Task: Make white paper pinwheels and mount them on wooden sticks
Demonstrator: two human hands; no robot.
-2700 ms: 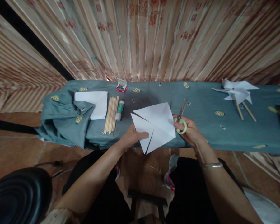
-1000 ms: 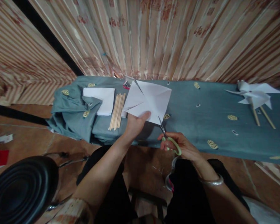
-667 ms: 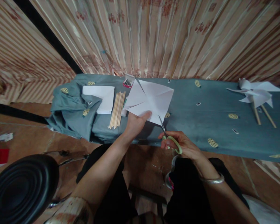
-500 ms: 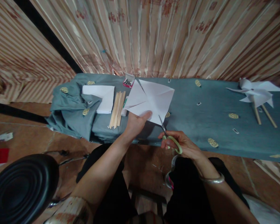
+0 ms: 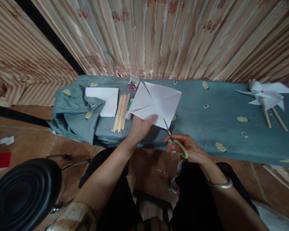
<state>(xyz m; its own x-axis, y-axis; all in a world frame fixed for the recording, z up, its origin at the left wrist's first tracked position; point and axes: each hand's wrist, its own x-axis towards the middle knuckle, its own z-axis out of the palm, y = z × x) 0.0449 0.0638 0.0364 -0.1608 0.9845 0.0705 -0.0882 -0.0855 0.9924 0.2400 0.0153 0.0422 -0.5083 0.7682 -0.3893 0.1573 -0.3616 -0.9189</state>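
A square white paper sheet [image 5: 165, 99] is pinched at its near edge by my left hand [image 5: 142, 126], thumb on top and fingers hidden beneath. Slits run inward from its far and left corners. My right hand [image 5: 185, 146] grips scissors [image 5: 177, 144] with pale green handles. Their blades reach over the sheet's near right corner, along a line toward the middle. To the left of the sheet lie a bundle of wooden sticks [image 5: 121, 112] and a white and green tube-like item [image 5: 129, 110], partly covered by the paper.
A small red box [image 5: 133, 83] of metal pins stands behind the sticks. Folded white paper [image 5: 110, 102] lies at the left on the teal cloth [image 5: 202, 125]. Two paper pinwheels [image 5: 266, 94] on sticks rest at the far right. A black round stool [image 5: 25, 194] stands lower left.
The view has shifted very slightly, so the pinwheels sit a little further right. Both hands, the paper and the scissors hold nearly the same positions.
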